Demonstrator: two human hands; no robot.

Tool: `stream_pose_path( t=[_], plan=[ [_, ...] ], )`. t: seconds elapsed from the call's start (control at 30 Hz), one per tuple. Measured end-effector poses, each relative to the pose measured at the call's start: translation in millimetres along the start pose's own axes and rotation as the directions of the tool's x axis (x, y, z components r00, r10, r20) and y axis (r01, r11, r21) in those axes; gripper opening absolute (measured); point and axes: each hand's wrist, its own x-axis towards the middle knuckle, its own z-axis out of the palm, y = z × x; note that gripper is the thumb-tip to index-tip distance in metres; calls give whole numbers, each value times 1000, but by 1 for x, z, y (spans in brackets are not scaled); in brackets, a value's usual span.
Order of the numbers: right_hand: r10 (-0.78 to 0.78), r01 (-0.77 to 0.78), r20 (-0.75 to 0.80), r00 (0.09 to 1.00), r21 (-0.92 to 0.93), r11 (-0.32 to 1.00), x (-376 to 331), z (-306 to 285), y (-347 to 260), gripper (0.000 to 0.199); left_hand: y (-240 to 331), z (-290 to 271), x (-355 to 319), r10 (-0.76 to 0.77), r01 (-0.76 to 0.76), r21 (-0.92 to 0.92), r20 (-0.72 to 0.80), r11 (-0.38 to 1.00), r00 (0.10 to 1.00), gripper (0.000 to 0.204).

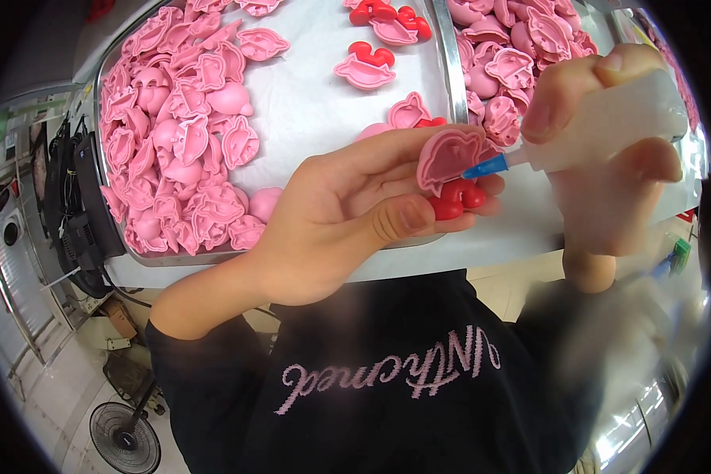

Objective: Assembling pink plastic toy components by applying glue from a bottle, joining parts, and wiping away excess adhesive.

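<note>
In my left hand, palm up, lie a pink hollow plastic half-shell with a raised rim and a red bow-shaped piece just below it. The fingers curl behind them and the thumb rests beside the red piece. My right hand is wrapped round a translucent white squeeze bottle, tilted sideways. Its blue dispensing tip points into the shell, at its lower right edge. Whether any liquid comes out is too small to see.
A metal tray lined with white paper holds a heap of pink shells on its left. Several shells with red bows lie on its right. Another heap of pink shells stands beyond. A fan is on the floor.
</note>
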Motion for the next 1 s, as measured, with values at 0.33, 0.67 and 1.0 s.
stream_pose_path(
  t=[0.33, 0.67, 1.0],
  plan=[
    [7, -6, -26, 1000, 29, 1000, -7, -3, -4, 58, 4, 3, 0, -53, 53, -8, 5, 999, 999, 63],
    [7, -3, -70, 998, 57, 998, -16, -2, -9, 57, 6, 9, 2, -74, 73, -19, -12, 997, 997, 66],
    [15, -7, -90, 996, 87, 996, -13, -11, -6, 57, 10, 10, 4, -93, 92, -25, -50, 995, 994, 73]
  ],
)
